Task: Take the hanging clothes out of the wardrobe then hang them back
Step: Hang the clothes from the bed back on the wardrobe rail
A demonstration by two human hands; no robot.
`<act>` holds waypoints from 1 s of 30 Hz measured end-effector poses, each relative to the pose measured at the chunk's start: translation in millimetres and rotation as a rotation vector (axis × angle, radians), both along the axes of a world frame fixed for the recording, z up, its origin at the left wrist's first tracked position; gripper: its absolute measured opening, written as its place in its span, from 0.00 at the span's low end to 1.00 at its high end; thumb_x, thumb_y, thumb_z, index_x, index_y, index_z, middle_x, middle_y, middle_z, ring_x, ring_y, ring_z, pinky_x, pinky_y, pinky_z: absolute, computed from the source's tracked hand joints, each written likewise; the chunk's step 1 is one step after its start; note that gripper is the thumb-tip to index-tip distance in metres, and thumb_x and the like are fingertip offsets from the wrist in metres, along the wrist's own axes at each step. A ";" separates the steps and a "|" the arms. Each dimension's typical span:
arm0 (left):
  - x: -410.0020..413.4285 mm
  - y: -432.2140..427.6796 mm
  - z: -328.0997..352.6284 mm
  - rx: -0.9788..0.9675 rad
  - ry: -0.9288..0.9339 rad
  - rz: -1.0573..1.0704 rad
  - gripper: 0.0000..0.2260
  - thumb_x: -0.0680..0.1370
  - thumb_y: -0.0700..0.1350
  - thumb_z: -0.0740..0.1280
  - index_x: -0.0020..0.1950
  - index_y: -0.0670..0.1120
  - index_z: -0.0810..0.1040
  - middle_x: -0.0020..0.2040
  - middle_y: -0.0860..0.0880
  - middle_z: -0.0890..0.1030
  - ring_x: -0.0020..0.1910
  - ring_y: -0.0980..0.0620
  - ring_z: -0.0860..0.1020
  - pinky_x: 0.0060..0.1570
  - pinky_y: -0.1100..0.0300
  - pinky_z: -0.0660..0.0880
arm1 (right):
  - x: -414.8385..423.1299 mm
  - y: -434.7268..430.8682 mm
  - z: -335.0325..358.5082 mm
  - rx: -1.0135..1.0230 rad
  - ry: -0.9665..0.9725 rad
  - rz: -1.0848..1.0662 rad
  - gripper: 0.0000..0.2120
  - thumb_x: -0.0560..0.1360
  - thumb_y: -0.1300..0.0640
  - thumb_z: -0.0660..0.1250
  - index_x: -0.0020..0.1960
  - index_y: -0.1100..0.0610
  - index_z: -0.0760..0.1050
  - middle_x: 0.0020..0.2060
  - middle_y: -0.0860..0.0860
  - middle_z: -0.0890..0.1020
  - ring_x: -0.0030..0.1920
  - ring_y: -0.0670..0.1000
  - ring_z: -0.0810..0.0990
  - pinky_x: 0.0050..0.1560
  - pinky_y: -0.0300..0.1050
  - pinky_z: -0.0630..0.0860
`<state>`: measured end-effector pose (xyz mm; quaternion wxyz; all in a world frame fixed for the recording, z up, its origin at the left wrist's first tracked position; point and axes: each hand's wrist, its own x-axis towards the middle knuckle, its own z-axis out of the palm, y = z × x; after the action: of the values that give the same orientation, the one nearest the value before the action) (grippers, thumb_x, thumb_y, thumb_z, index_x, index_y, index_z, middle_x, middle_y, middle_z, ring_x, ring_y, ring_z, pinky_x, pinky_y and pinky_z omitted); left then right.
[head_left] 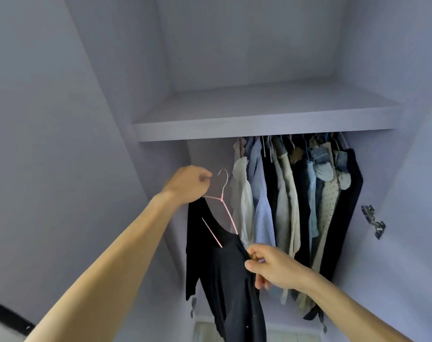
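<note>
**Black top on pink hanger, held beside the hung row**

Left hand (188,184) was raised with its fingers curled in at the pink wire hanger (221,200). It seemed to grip the hanger by the left shoulder, though the hand hid the exact hold. The hook stood free in the air just right of the knuckles.

Right hand (271,267) was lower, thumb and fingers pinching the black top (231,287) at its right shoulder. The hanger was tilted, its right arm sloping down toward that hand. The top draped from it, one side hanging long beneath the left hand.

Hanger and top sat just left of the row of hung clothes (293,206), below the front edge of the wardrobe shelf (259,130). The row was packed toward the right wall: pale shirts, a striped blue one, denim and dark pieces. A metal hinge (373,221) sat on the right inner wall.
</note>
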<state>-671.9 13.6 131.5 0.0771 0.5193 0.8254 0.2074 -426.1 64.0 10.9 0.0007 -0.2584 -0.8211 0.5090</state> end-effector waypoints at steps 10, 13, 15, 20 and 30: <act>-111.9 79.6 14.5 0.153 0.678 0.101 0.30 0.83 0.60 0.48 0.81 0.56 0.38 0.81 0.53 0.39 0.80 0.51 0.39 0.78 0.44 0.41 | -120.3 84.0 5.3 -0.097 0.093 -0.097 0.06 0.82 0.57 0.60 0.47 0.58 0.69 0.29 0.49 0.79 0.26 0.45 0.74 0.37 0.42 0.72; -133.9 98.5 -1.9 0.226 0.688 0.118 0.29 0.83 0.61 0.47 0.80 0.59 0.38 0.82 0.54 0.40 0.80 0.49 0.39 0.78 0.41 0.43 | -158.2 114.3 9.0 -0.096 0.149 -0.161 0.07 0.82 0.56 0.61 0.55 0.61 0.70 0.31 0.51 0.79 0.26 0.44 0.75 0.34 0.41 0.73; -140.0 109.6 -15.7 0.334 0.705 0.146 0.29 0.83 0.62 0.50 0.81 0.58 0.43 0.82 0.52 0.44 0.81 0.47 0.42 0.77 0.41 0.42 | -179.4 130.4 11.4 -0.077 0.208 -0.203 0.05 0.83 0.58 0.60 0.52 0.61 0.69 0.33 0.52 0.76 0.25 0.42 0.76 0.29 0.37 0.71; -156.2 132.3 -33.4 0.549 0.747 0.177 0.29 0.80 0.63 0.54 0.80 0.56 0.54 0.80 0.49 0.57 0.78 0.44 0.56 0.76 0.39 0.45 | -221.7 169.5 8.6 0.049 0.293 -0.290 0.07 0.83 0.58 0.59 0.47 0.53 0.66 0.36 0.50 0.76 0.26 0.40 0.77 0.29 0.35 0.70; -171.3 148.2 -40.1 0.710 0.821 0.208 0.28 0.79 0.66 0.53 0.77 0.59 0.56 0.75 0.51 0.60 0.74 0.46 0.60 0.75 0.41 0.47 | -270.5 219.9 -24.9 -0.035 0.133 -0.390 0.06 0.83 0.60 0.59 0.59 0.59 0.67 0.46 0.56 0.80 0.30 0.44 0.80 0.30 0.37 0.74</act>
<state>-843.1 161.8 91.4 -0.4520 0.4673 0.7139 0.2602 -696.6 283.9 -14.0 0.1488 -0.3783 -0.7446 0.5295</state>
